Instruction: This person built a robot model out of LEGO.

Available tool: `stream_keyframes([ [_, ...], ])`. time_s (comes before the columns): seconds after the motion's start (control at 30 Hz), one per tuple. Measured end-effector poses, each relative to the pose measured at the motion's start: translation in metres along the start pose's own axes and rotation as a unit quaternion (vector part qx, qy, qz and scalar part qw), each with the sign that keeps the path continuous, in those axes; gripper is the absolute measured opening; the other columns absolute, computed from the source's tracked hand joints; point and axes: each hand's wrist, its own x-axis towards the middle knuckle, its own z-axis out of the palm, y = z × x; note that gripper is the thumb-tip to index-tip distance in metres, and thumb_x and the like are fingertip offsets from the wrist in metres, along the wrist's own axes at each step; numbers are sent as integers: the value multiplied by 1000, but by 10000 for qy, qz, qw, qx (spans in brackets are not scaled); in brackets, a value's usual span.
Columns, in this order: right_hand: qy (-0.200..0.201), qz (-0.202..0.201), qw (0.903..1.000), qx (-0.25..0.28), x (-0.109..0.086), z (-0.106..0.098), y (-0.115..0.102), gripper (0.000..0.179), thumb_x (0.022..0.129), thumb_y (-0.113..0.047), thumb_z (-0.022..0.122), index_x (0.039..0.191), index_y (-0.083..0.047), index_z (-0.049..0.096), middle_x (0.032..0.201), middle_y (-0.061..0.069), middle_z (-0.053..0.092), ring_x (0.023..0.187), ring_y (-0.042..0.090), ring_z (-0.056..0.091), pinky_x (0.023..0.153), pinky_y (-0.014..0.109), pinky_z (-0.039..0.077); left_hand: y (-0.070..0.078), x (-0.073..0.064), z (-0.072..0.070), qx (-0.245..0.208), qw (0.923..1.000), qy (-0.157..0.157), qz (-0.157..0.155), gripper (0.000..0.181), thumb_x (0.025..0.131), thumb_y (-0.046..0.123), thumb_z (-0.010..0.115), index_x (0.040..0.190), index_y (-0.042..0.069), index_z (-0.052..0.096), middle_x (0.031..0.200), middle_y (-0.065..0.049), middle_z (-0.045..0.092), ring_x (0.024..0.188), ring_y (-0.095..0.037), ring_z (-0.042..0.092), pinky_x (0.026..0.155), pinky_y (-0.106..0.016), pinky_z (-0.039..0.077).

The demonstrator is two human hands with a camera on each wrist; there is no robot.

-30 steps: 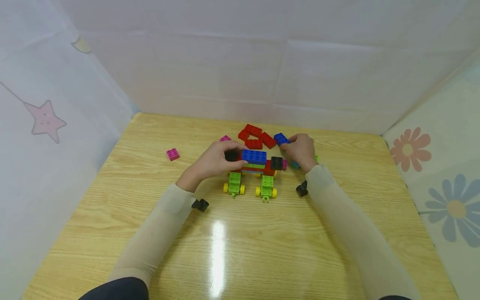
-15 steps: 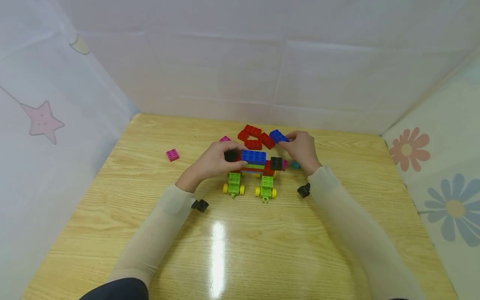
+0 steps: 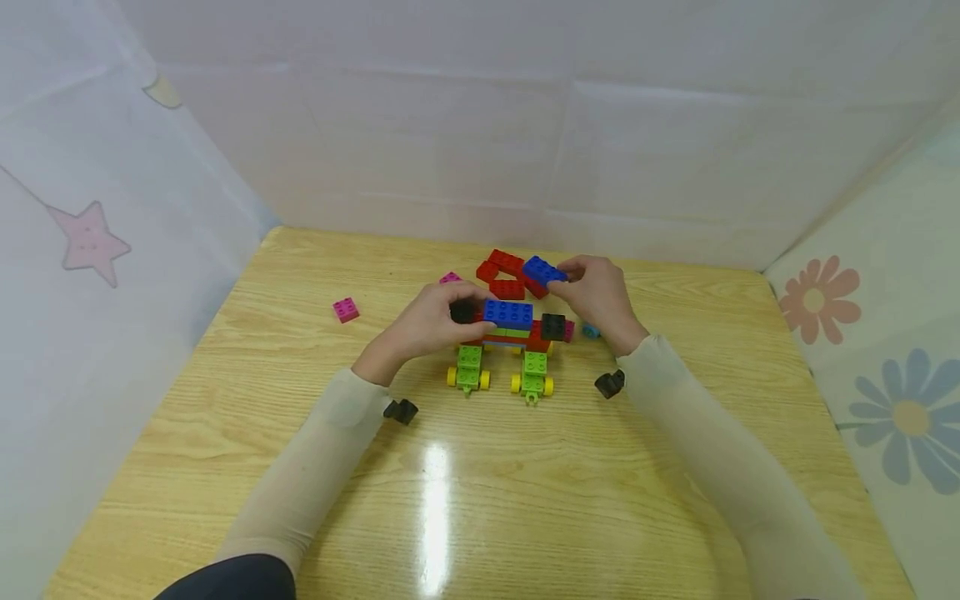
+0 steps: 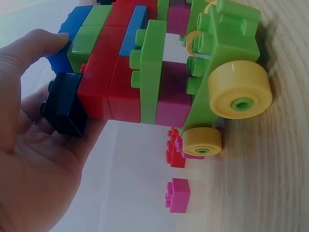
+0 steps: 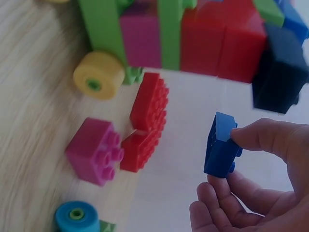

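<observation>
A toy vehicle of stacked building bricks stands on yellow wheels, with green wheel bases (image 3: 534, 375), red bricks (image 4: 104, 72) in its middle and a blue brick (image 3: 508, 313) on top. My left hand (image 3: 438, 318) grips its upper left end, thumb against the top blue brick and palm around a black brick (image 4: 64, 104). My right hand (image 3: 600, 292) pinches a loose blue brick (image 5: 222, 145) between thumb and fingers, raised behind the vehicle's right end. Another black brick (image 3: 553, 327) juts from that right end.
Several red bricks (image 3: 506, 289) lie behind the vehicle. Pink bricks lie at the left (image 3: 346, 309) and close to the right end (image 5: 94, 151). A blue wheel (image 5: 77, 215) sits near my right hand. Small black pieces rest by the left sleeve (image 3: 401, 411) and right sleeve (image 3: 610, 384).
My right hand has lifted the loose blue brick and carried it leftward, now overlapping the red bricks in the head view. The left hand and the vehicle stay in place.
</observation>
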Motion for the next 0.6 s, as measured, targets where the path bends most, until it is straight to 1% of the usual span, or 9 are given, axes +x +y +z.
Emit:
stream_keyframes([
  [0.2, -125, -123, 9998, 57, -9, -3, -10, 45, 106, -32, 77, 145, -10, 73, 145, 15, 73, 133, 35, 66, 114, 57, 58, -1, 0, 1, -52, 9999, 74, 81, 45, 101, 30, 86, 142, 12, 75, 140, -9, 75, 124, -29, 69, 112, -52, 61],
  [0.6, -398, -157, 9988, 244, -26, -12, -25, 41, 106, -33, 78, 143, -16, 74, 138, 10, 73, 127, 31, 67, 109, 54, 59, -4, 1, 1, -42, 9999, 103, 113, 48, 101, 36, 86, 143, 15, 75, 142, -7, 75, 131, -30, 69, 116, -54, 59],
])
